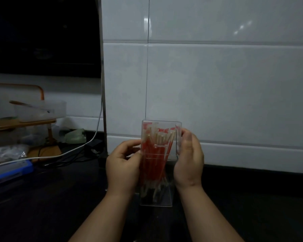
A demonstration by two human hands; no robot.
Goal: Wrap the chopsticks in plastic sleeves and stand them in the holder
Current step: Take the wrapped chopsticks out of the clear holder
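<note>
Two bare forearms come in from the near edge, and between them stands the clear holder (166, 199), tall and square-sided, its base down at the dark worktop (42, 206), though whether it sits flat there or is raised a touch I cannot tell. The left hand (122, 165) is on the holder's left wall, fingers curled in against it about halfway up. The right hand (189, 159) clasps the right wall, thumb lying up along the side near the rim. So the grip is clamped on the holder from both sides, the holder dead centre between the palms. Inside, the chopsticks (154, 159) stand packed together in red sleeves, pale tips fanning out near the open top and a few pale ends showing near the bottom. None of them touches either hand; the clear walls lie between. Further out on the left, a blue box (10, 172) lies at the worktop's edge, with a white cable (68, 152) running over it and up the corner. Beyond that, a wooden rack (21, 124) carries a cloudy plastic tub (40, 110). Behind everything rises the white tiled wall (217, 84).
</note>
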